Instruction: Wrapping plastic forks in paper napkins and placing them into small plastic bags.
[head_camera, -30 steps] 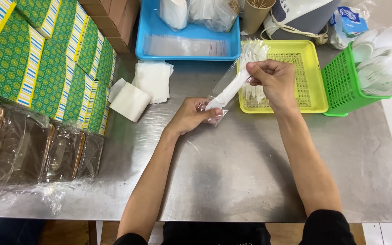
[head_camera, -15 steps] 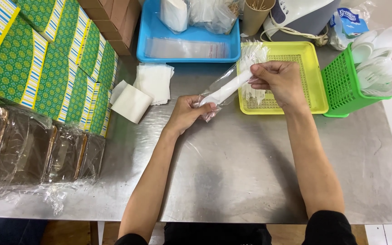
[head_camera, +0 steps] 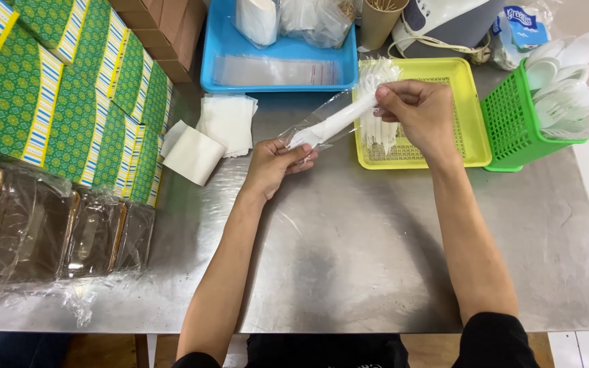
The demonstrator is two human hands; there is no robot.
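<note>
A clear plastic sleeve (head_camera: 332, 123) with white plastic cutlery inside is held slanted above the steel tabletop (head_camera: 376, 259): its lower end is pinched by the left hand (head_camera: 277, 163), its upper end clasped by the right hand (head_camera: 420, 112), apparently so the contents are kept inside. A yellow tray (head_camera: 475, 140), green basket (head_camera: 512, 126) and blue tray (head_camera: 216, 65) are set behind.

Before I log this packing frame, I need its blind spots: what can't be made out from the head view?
- Contents of the clear sleeve: white cutlery, but which pieces is unclear through the crinkled plastic.
- Left hand fingers: their tips curl under the sleeve's end, so the grip is hidden.
- Blue tray: its far end is cut off by the top edge.
- Brown trays: glare on the film hides their contents.
- White spoons in the green basket: too overlapped to count.
</note>
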